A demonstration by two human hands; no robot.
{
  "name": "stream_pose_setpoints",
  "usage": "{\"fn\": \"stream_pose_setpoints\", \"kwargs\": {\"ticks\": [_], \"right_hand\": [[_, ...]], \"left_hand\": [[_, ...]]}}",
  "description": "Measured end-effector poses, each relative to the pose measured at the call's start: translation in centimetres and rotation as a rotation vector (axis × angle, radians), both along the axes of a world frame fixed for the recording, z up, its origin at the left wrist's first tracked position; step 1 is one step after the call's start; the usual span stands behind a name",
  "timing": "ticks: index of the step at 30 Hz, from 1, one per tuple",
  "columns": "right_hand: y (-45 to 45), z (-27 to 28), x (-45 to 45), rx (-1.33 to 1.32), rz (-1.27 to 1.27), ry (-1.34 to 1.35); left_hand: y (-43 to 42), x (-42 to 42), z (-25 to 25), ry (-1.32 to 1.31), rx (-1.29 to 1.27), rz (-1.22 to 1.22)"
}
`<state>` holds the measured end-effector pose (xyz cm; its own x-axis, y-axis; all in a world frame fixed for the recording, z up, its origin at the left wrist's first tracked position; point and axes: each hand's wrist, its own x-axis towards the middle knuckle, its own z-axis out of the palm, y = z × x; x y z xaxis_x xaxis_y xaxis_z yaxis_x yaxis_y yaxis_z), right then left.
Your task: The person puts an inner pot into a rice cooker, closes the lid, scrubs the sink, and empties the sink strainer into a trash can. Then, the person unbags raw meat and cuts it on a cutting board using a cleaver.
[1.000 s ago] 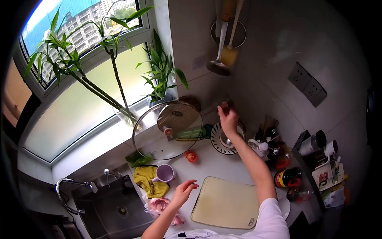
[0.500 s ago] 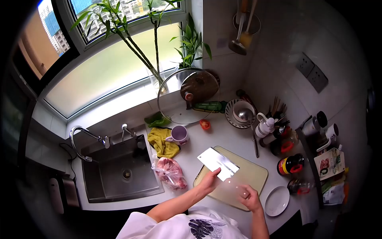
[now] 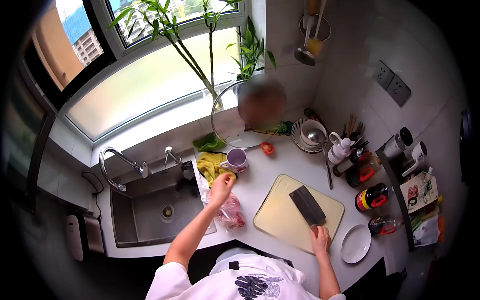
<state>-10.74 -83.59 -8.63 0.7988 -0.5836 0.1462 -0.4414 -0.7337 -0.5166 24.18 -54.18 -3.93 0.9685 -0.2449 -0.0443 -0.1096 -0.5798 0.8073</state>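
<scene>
Stretches the left arm [image 3: 192, 234] forward, with the left hand [image 3: 221, 190] far from the body and its fingers [image 3: 230, 178] bent. Holds the right hand [image 3: 321, 239] nearer, closed in a firm grip, the right forearm [image 3: 327, 272] pointing forward and slightly inward. Has both hands well apart.

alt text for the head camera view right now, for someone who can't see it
A person's right hand grips a cleaver, its blade over a pale cutting board on a kitchen counter. The left hand is near a yellow cloth and a plastic bag of meat, beside a sink; a white plate lies right of the board.
</scene>
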Motion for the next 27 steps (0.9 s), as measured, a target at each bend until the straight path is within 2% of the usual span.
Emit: {"fn": "stream_pose_setpoints", "kwargs": {"ticks": [2, 4, 5, 6, 8, 10, 11, 13, 16, 19, 21, 23, 24, 27], "right_hand": [[-0.2, -1.2, -1.4, -0.022, -0.041, 0.023], [0.0, -1.2, -1.7, -0.053, -0.083, 0.051], [0.4, -0.7, -1.7, -0.070, -0.122, 0.101], [0.9, -0.3, -1.6, -0.083, -0.155, 0.151], [1.9, 0.0, -1.0, -0.116, -0.191, 0.108], [3.1, 0.4, -0.4, -0.144, -0.227, 0.065], [3.7, 0.6, 0.1, -0.202, -0.223, 0.090], [4.5, 1.0, 1.0, -0.271, -0.261, 0.115], [5.8, 1.2, 4.3, -0.070, -0.140, 0.007], [7.9, 2.7, 9.9, 0.132, -0.050, -0.114], [9.3, 4.3, 14.2, 0.181, 0.115, -0.228], [9.9, 6.3, 18.1, 0.148, 0.199, -0.232], [10.1, 7.7, 19.6, 0.122, 0.213, -0.231], [8.9, 10.9, 20.9, 0.103, 0.193, -0.229]], "left_hand": [[0.7, 4.3, -1.8, -0.269, 0.135, 0.068], [0.6, 7.9, -4.0, -0.167, 0.246, 0.070], [0.8, 9.2, -4.9, -0.106, 0.268, -0.004], [0.6, 10.1, -4.9, 0.030, 0.246, -0.053], [0.8, 10.8, -7.3, -0.085, 0.159, -0.064], [0.9, 10.4, -7.8, 0.158, -0.044, -0.093], [0.8, 9.9, -8.1, 0.187, -0.174, -0.101], [0.7, 9.8, -8.3, 0.280, -0.220, -0.126], [0.5, 10.3, -8.9, 0.370, -0.243, -0.125], [-0.3, 8.3, -5.9, 0.216, -0.173, -0.185], [-0.5, 6.1, -3.0, 0.142, -0.110, -0.249], [-1.5, 4.1, 0.5, 0.180, -0.082, -0.381], [-2.3, 2.9, 2.2, 0.107, -0.100, -0.449], [-4.8, 0.5, 3.2, 0.156, -0.172, -0.596]]}}
